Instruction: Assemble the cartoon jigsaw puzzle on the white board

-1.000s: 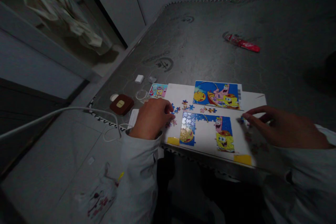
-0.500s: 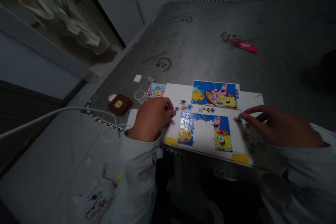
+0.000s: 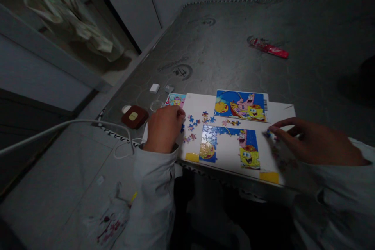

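A partly joined jigsaw puzzle (image 3: pixel 247 156) lies on a white board (image 3: pixel 228 150), with a gap at its lower middle. Above it rests the picture card (image 3: pixel 241 105) with the same cartoon scene. My left hand (image 3: pixel 164 129) is at the board's left edge, its fingers closed together beside loose puzzle pieces (image 3: pixel 191 123); whatever they hold is hidden. At the right edge, my right hand (image 3: pixel 315 140) pinches a small blue puzzle piece (image 3: pixel 267 133) between thumb and forefinger. More loose pieces (image 3: pixel 283 160) lie in shadow beneath that hand.
A brown case (image 3: pixel 134 117), a clear round lid (image 3: pixel 156 105) and a white block (image 3: pixel 154 88) sit left of the board. A white cable (image 3: pixel 96 121) runs in from the left. Farther back lies a red packet (image 3: pixel 271 49). A plastic bag (image 3: pixel 113 218) is on the floor.
My left hand has moved left, away from the joined puzzle, uncovering several loose blue pieces. My right hand stays almost in the same place.
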`<state>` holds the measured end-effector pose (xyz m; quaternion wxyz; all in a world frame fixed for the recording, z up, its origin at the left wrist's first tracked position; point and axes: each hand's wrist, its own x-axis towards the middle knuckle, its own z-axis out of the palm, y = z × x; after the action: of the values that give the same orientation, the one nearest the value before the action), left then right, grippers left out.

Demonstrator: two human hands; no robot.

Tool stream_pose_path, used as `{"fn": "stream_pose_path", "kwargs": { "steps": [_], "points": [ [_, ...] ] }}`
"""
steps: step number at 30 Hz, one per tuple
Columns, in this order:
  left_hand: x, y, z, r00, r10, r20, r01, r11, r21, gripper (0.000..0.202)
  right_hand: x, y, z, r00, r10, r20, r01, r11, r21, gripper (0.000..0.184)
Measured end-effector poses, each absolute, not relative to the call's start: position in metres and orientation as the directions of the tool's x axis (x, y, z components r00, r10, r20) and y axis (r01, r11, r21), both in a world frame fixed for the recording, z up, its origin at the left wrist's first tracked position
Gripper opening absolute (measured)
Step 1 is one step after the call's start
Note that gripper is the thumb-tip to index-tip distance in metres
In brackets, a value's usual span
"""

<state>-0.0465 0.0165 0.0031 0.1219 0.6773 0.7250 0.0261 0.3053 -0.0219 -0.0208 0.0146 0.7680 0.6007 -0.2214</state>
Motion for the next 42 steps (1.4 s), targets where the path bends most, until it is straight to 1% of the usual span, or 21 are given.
{"fn": "stream_pose_path", "kwargs": {
  "steps": [4, 9, 11, 14, 16, 20, 23, 27, 30, 34, 39, 42],
  "points": [
    [-0.045, 0.02, -0.003, 0.031, 0.989, -0.147, 0.965, 0.008, 0.261, 0.014, 0.306, -0.023, -0.022, 0.176, 0.917, -0.359, 0.926, -0.278, -0.256, 0.061],
    [-0.046, 0.022, -0.008, 0.021, 0.99, -0.138, 0.955, 0.021, 0.297, 0.013, 0.309, -0.021, -0.023, 0.183, 0.915, -0.361, 0.925, -0.284, -0.252, 0.059],
    [-0.041, 0.021, -0.006, 0.04, 0.994, -0.097, 0.952, -0.008, 0.305, 0.013, 0.307, -0.021, -0.023, 0.176, 0.916, -0.36, 0.93, -0.275, -0.245, 0.057],
    [-0.022, 0.015, -0.002, 0.103, 0.995, -0.006, 0.941, -0.095, 0.325, 0.012, 0.302, -0.021, -0.021, 0.179, 0.917, -0.357, 0.932, -0.274, -0.237, 0.054],
    [-0.004, 0.009, 0.001, 0.159, 0.987, 0.017, 0.923, -0.155, 0.352, 0.013, 0.299, -0.021, -0.019, 0.176, 0.92, -0.351, 0.935, -0.268, -0.233, 0.054],
    [0.028, -0.001, -0.001, 0.198, 0.98, -0.025, 0.913, -0.175, 0.369, 0.02, 0.294, -0.022, -0.015, 0.163, 0.931, -0.327, 0.937, -0.25, -0.245, 0.055],
    [0.038, -0.003, -0.009, 0.191, 0.981, -0.038, 0.923, -0.166, 0.346, 0.021, 0.293, -0.022, -0.015, 0.185, 0.922, -0.341, 0.932, -0.274, -0.236, 0.056],
    [0.04, -0.002, -0.019, 0.187, 0.981, -0.051, 0.929, -0.16, 0.335, 0.017, 0.291, -0.024, -0.016, 0.182, 0.929, -0.322, 0.93, -0.269, -0.249, 0.052],
    [0.04, -0.001, -0.021, 0.179, 0.982, -0.059, 0.927, -0.149, 0.345, 0.014, 0.287, -0.027, -0.017, 0.14, 0.951, -0.275, 0.929, -0.223, -0.296, 0.052],
    [0.041, 0.0, -0.021, 0.179, 0.98, -0.082, 0.927, -0.14, 0.347, 0.012, 0.278, -0.032, -0.017, 0.11, 0.972, -0.209, 0.93, -0.175, -0.324, 0.046],
    [0.041, -0.001, -0.021, 0.196, 0.979, -0.062, 0.928, -0.164, 0.334, 0.009, 0.272, -0.034, -0.016, 0.1, 0.973, -0.206, 0.931, -0.165, -0.326, 0.041],
    [0.04, -0.002, -0.021, 0.224, 0.973, -0.047, 0.913, -0.193, 0.36, 0.005, 0.271, -0.034, -0.015, 0.085, 0.977, -0.197, 0.931, -0.148, -0.334, 0.04]
  ]
}}
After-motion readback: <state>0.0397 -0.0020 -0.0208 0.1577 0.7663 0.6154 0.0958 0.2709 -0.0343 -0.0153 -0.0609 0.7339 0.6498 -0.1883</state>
